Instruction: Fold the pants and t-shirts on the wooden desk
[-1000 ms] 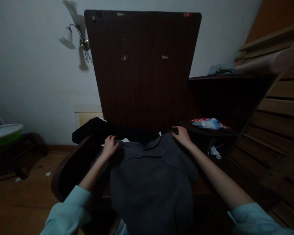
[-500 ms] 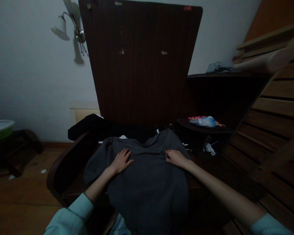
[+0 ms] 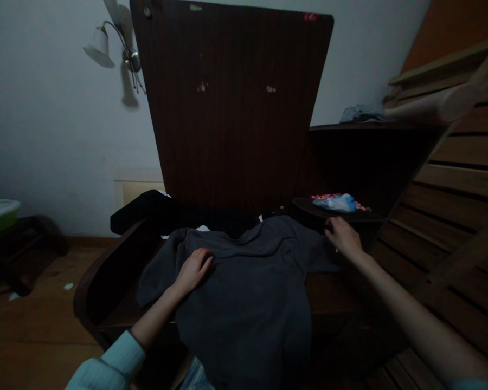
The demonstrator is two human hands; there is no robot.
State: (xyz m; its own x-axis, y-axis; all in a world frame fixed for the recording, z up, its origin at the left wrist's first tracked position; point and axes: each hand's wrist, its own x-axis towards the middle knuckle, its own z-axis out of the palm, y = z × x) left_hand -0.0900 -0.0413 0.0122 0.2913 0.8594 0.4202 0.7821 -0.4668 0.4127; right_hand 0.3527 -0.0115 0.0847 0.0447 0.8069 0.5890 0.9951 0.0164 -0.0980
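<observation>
A dark grey shirt [image 3: 248,292] lies spread over the dark wooden bench, its neckline away from me and its lower part hanging over the front edge. My left hand [image 3: 194,270] rests on the upper left of the shirt, open, with its fingers slightly bent on the cloth. Over at the right sleeve, my right hand [image 3: 345,238] has its fingers curled in at the edge of the cloth. The fingertips are dim, but they seem closed on the sleeve, which stretches out to the right.
Black cloth [image 3: 142,211] lies at the back left of the dark bench [image 3: 87,287]. A plastic packet [image 3: 336,203] sits on a low shelf at the right. Wooden slats [image 3: 463,184] lean along the right side. A green basin [image 3: 0,216] stands far left.
My right hand has moved right from the shirt's shoulder to its sleeve, and the sleeve now lies spread outward. My left hand has shifted slightly left and its fingers are closer together.
</observation>
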